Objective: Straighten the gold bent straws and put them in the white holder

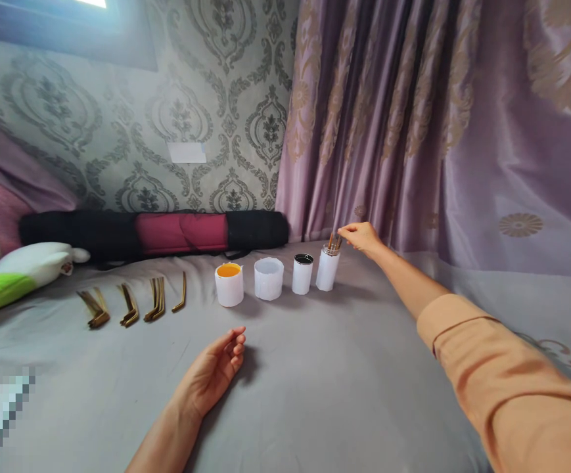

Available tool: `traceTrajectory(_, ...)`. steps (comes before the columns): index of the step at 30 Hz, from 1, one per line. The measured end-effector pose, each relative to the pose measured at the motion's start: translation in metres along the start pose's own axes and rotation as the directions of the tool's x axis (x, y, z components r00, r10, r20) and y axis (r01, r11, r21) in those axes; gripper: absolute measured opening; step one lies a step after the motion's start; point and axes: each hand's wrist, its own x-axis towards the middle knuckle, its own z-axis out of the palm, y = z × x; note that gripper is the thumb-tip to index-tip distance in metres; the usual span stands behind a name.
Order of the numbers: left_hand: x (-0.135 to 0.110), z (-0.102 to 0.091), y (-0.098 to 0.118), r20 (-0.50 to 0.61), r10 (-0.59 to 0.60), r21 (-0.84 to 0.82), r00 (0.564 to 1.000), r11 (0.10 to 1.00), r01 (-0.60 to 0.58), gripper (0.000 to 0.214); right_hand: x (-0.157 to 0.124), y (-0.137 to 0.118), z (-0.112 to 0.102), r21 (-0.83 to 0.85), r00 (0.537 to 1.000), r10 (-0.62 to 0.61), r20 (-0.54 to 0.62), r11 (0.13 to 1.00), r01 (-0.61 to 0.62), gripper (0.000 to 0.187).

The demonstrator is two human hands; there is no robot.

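Four white-sided containers are standing in a row across the middle of the frame, on a grey sheet. The leftmost, an orange-lined tub, is showing a bright orange interior. Next to it, a pale tub is showing a whitish inside. Right of centre, a dark-mouthed can is showing black within its shiny rim. The rightmost and tallest, a slim jar, is holding several thin brown sticks upright, their tops poking out above its rim; they are crowding too closely to count.

The right hand is reaching in from the right edge to those tops, its thumb and forefinger pressing together in a pinch; whether a stick is caught between them, one cannot tell. The left hand is hovering or resting at lower centre, in front of the orange-lined tub, its fingers curling loosely and gripping nothing.

Left of the containers, four groups of bent golden rods are lying in a line: three bunches, namely a first bunch, a second bunch and a third bunch, then what is looking like one single rod. Behind them, one long black-and-maroon bag is stretching along the patterned wall.
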Motion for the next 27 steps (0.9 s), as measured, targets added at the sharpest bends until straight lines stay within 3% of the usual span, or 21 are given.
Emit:
traceTrajectory(11,-0.002,0.003,0.0,-0.009,-0.002,-0.003,1.0,1.0,0.002,0.012,-0.01,0.008,0.004,0.014,0.998,0.034,0.055,0.999,-0.035,0.031)
traceTrajectory(19,-0.001,0.0,-0.001,-0.022,-0.002,0.006,1.0,1.0,0.002,0.016,-0.011,-0.002,0.003,0.193,0.99,0.12,0.069,0.972,-0.131,0.028)
traceTrajectory(27,0.001,-0.001,-0.002,-0.012,0.001,0.012,1.0,1.0,-0.001,0.018,-0.02,0.001,0.003,0.234,0.987,0.142,0.08,0.959,-0.157,0.027)
